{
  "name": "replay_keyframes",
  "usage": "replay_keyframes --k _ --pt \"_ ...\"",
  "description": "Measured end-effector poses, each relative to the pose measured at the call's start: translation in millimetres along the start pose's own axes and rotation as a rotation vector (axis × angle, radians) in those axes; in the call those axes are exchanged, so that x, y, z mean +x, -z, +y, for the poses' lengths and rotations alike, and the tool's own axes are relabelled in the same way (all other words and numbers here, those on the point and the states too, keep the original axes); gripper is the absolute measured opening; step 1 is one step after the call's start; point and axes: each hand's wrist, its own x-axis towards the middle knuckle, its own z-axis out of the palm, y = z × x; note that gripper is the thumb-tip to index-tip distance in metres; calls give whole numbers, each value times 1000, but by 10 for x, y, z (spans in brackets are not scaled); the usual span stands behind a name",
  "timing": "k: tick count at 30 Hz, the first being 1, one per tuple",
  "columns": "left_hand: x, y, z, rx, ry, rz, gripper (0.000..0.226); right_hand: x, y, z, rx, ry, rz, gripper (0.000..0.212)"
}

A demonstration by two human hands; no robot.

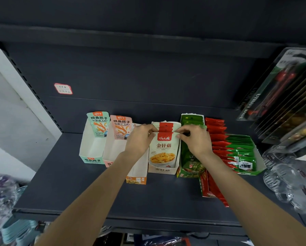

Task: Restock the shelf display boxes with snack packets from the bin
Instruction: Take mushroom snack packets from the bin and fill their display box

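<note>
A cream-and-red snack packet [163, 150] showing a plate of yellow mushroom strips stands upright at the front of a row of matching packets inside a cream display box [162, 170], near the middle of the dark shelf [77, 183]. The left hand [139, 139] pinches the packet's upper left corner between curled fingers and thumb; the right hand [193, 139] pinches the upper right corner the same way. Both forearms reach up from the bottom of the view.

Just left of that box sits an orange-fronted box [136, 180], its inside mostly hidden by the left arm. Further left stand a pink box [111, 157] and a mint-green box [90, 153], each with one matching packet upright at its back and bare white card in front. Just right of the cream box, a green box [189, 167] holds green packets. Beyond it, a row of red packets [217, 137] runs toward the shelf front in a red box [204, 189], and a second green box [250, 172] of green packets lies angled beside them.

A small red-edged label [63, 88] is stuck on the back panel. Clear glassware [289, 183] stands at the right end of the shelf, with carded goods [282, 89] hanging above it.
</note>
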Motion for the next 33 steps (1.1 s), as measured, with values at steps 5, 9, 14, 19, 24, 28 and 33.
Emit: replay_keyframes --k 5,9,14,19,24,28,33 --pt "16 -2 21 36 -19 9 23 37 19 -28 -11 -32 -48 15" --pt "-19 62 39 49 -43 78 26 -12 66 -70 21 -1 -38 20" --pt "-170 201 52 113 -100 168 24 -228 124 -271 140 54 58 20" --pt "-558 403 102 184 -159 241 27 -606 96 -570 283 14 26 25" --pt "-1328 535 86 -29 -89 314 20 -1151 60 -775 299 83 -24 23" --pt "-2106 499 -101 -128 60 275 17 -1714 -82 -837 317 125 -147 20" --pt "-3085 442 -497 -113 257 123 19 -2486 -406 -949 286 141 -371 20"
